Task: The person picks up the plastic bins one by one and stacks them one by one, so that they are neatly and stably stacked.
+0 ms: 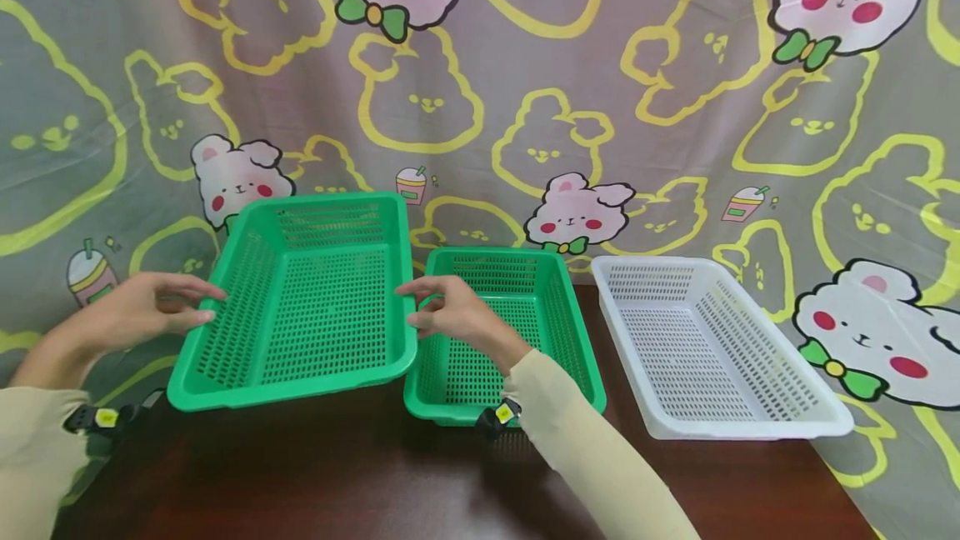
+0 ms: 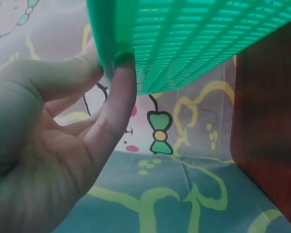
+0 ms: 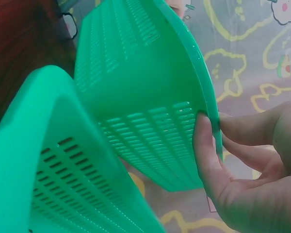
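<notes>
Both hands hold up a green plastic basket (image 1: 330, 307), tilted with its inside toward the head camera. My left hand (image 1: 146, 311) pinches the rim on its left side; in the left wrist view the fingers (image 2: 119, 97) and thumb lie on either side of that rim. On the opposite side my right hand (image 1: 457, 315) pinches the right rim, one finger (image 3: 206, 141) against the outer wall. A second green basket (image 1: 517, 398) stands on the table behind the right hand and forearm, which cover part of it. The held basket shows nothing inside.
A white basket (image 1: 720, 427) stands on the right of the dark brown table (image 1: 337, 473). Behind the table hangs a grey curtain (image 1: 480, 65) with rabbit and bear drawings. The second green basket sits close to the held one's right side.
</notes>
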Available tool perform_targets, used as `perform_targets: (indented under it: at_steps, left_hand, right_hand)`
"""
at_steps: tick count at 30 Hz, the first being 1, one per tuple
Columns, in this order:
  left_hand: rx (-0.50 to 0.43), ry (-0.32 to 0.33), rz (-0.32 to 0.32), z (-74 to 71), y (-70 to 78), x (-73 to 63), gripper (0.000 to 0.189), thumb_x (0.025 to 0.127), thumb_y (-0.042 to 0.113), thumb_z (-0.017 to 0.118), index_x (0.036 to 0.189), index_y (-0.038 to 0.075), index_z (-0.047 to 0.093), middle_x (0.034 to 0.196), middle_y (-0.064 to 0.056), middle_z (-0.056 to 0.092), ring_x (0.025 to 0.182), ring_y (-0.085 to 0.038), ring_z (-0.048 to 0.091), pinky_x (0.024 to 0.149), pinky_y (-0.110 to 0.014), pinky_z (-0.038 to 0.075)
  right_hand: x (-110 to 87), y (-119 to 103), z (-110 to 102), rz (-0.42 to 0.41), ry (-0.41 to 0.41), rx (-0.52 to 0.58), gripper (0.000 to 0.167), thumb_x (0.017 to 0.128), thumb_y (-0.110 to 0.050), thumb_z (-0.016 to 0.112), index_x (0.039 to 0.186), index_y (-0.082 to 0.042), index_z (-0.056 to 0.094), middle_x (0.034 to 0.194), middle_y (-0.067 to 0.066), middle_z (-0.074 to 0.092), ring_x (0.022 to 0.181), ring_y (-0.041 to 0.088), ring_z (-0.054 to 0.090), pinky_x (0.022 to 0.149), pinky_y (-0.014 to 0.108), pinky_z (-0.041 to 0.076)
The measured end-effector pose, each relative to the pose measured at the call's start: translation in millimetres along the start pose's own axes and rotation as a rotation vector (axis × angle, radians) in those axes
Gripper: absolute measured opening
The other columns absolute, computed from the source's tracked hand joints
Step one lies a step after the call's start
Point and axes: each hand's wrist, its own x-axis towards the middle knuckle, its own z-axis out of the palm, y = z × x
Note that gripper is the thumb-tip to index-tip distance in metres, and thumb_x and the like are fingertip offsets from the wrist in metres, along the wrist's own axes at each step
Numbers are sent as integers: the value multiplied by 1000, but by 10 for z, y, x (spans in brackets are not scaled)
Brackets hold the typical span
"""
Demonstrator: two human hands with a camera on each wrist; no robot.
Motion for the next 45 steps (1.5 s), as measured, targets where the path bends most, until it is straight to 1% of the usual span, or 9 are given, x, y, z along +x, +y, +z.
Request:
perform_targets:
  at_steps: [3, 7, 17, 23, 27, 30, 35, 39, 45]
  left_hand:
    - [0, -1, -1, 16, 39, 7, 44, 104, 23, 64, 138, -3, 59, 141, -42, 48, 122, -63, 56, 87, -65, 57]
    - [-4, -5, -10, 28, 97, 24, 45, 103, 25, 65, 139, -2, 58, 141, -41, 47, 123, -62, 56, 86, -63, 58]
    - [-10, 3, 18, 4, 185, 26, 43, 103, 22, 65, 138, -2, 60, 138, -36, 50, 118, -56, 62, 82, -59, 59]
    - [-11, 5, 6, -55, 209, 12, 45, 103, 27, 66, 138, 0, 60, 139, -35, 50, 117, -52, 64, 80, -55, 60]
    - [-8, 9, -11, -85, 244, 19, 48, 102, 32, 66, 139, 2, 60, 139, -34, 52, 120, -55, 61, 82, -57, 59]
    - [0, 12, -29, -98, 274, 26, 51, 101, 36, 67, 140, 4, 60, 137, -33, 54, 119, -52, 63, 81, -56, 59]
    - [9, 32, -22, -116, 338, 11, 50, 101, 35, 68, 139, 4, 61, 133, -28, 56, 111, -42, 68, 76, -46, 58]
    - [12, 44, -11, -134, 399, -9, 49, 100, 34, 69, 139, 4, 61, 133, -26, 55, 113, -48, 66, 78, -50, 58]
    - [8, 37, 14, -145, 468, -23, 47, 101, 30, 68, 139, 3, 61, 140, -31, 50, 121, -58, 60, 82, -61, 58]
  right_hand:
    - [-14, 1, -47, -9, 0, -17, 41, 97, -4, 70, 136, -17, 68, 124, 10, 57, 88, 19, 70, 88, 43, 64]
    - [-36, 5, -106, -22, -9, -32, 41, 97, -4, 70, 135, -17, 68, 131, 16, 56, 90, 19, 71, 84, 37, 64]
    - [-64, -1, -183, -20, -18, -44, 41, 97, -5, 70, 136, -17, 67, 127, 12, 57, 88, 21, 73, 83, 36, 64]
    - [-86, -39, -222, -45, -33, -48, 43, 98, -7, 69, 140, -14, 64, 130, 12, 57, 91, 21, 74, 85, 37, 64]
    - [-117, -66, -267, -63, -44, -48, 43, 99, -7, 67, 142, -11, 62, 130, 13, 57, 90, 21, 74, 84, 37, 64]
    - [-144, -82, -299, -72, -50, -55, 43, 100, -7, 67, 143, -11, 62, 132, 13, 57, 90, 21, 74, 85, 37, 64]
    - [-181, -119, -349, -87, -52, -54, 43, 99, -7, 67, 142, -13, 62, 134, 13, 57, 91, 21, 74, 87, 39, 64]
    - [-212, -137, -396, -89, -62, -44, 44, 100, -6, 66, 143, -13, 62, 137, 13, 55, 93, 21, 73, 88, 39, 63]
    - [-261, -155, -462, -91, -61, -50, 45, 100, -6, 66, 143, -12, 61, 139, 14, 54, 99, 20, 71, 91, 41, 63]
